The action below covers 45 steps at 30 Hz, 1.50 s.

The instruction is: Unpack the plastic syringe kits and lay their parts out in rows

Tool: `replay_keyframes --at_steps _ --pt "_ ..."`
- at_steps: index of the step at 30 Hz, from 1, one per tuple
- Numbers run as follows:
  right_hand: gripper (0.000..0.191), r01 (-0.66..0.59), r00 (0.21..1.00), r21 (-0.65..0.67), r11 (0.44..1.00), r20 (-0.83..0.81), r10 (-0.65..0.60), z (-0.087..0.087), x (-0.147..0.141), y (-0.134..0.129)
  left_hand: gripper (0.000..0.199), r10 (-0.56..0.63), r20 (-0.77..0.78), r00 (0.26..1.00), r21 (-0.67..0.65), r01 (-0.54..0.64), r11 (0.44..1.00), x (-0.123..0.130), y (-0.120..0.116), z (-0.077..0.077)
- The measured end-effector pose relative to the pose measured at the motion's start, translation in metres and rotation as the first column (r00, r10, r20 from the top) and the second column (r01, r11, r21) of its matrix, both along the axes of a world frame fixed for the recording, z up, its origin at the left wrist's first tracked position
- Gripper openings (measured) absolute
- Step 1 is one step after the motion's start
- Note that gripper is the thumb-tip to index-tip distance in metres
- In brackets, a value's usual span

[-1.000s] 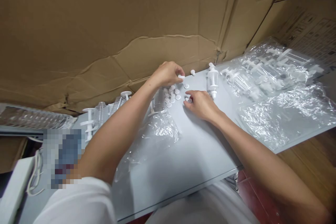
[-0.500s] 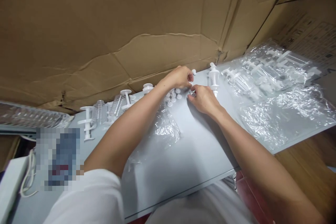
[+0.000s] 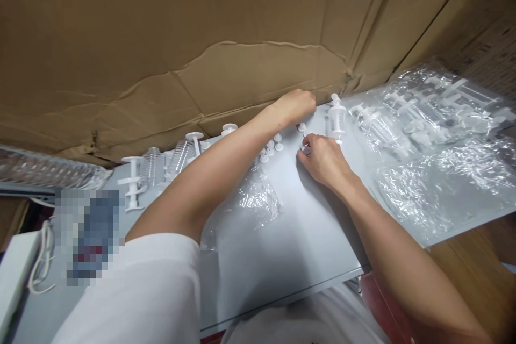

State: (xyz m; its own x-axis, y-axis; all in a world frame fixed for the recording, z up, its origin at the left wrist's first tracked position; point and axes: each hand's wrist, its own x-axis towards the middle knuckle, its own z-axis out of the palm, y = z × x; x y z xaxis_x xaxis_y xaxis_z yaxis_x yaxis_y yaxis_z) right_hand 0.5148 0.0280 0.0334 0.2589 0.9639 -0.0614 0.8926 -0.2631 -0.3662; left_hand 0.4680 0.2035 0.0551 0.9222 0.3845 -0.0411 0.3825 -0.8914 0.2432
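Observation:
My left hand is closed against the foot of the cardboard, at the back of the table; its fingertips and anything in them are hidden. My right hand is bent down to the tabletop, thumb and fingers around a small white plastic cap. Just beyond those fingers stand other small white caps. Left of them is a cluster of similar caps, partly covered by my left forearm. A clear ribbed plastic cylinder with white ends stands upright behind my right hand.
Bagged white-and-clear parts and crumpled clear bags lie at right. Clear ribbed cylinders and white plunger-like parts line the back left. A clear bag lies mid-table. Cardboard walls the back.
My left hand has moved back and right, over where a lone white cap lay by the cardboard. My right hand stays low beside the caps. The view has shifted slightly.

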Motion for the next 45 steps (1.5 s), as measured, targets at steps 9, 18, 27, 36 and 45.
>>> replay_keyframes --at_steps 9,18,27,36,45 --pt "0.017 0.051 0.991 0.021 0.998 -0.121 -0.048 0.0 0.004 -0.001 0.024 0.02 0.213 0.977 -0.185 0.02 0.982 -0.016 -0.001 0.005" --pt "0.025 0.209 0.92 0.219 0.953 -0.375 -0.116 0.002 0.02 -0.004 0.027 0.181 0.254 0.95 -0.36 -0.081 0.929 -0.053 -0.023 0.033" --pt "0.023 0.172 0.933 0.376 0.911 -0.36 -0.027 0.003 0.015 -0.003 0.018 0.377 0.091 0.922 -0.678 -0.22 0.701 -0.085 -0.054 0.03" --pt "0.03 0.3 0.887 0.435 0.849 -0.455 -0.081 0.009 0.04 -0.007 0.019 0.306 -0.008 0.952 -0.117 -0.305 0.945 -0.054 -0.056 0.003" --pt "0.058 0.342 0.772 0.439 0.831 -0.635 0.019 0.005 0.031 -0.001 0.024 0.271 0.264 0.926 -0.596 -0.064 0.8 -0.086 -0.085 0.055"
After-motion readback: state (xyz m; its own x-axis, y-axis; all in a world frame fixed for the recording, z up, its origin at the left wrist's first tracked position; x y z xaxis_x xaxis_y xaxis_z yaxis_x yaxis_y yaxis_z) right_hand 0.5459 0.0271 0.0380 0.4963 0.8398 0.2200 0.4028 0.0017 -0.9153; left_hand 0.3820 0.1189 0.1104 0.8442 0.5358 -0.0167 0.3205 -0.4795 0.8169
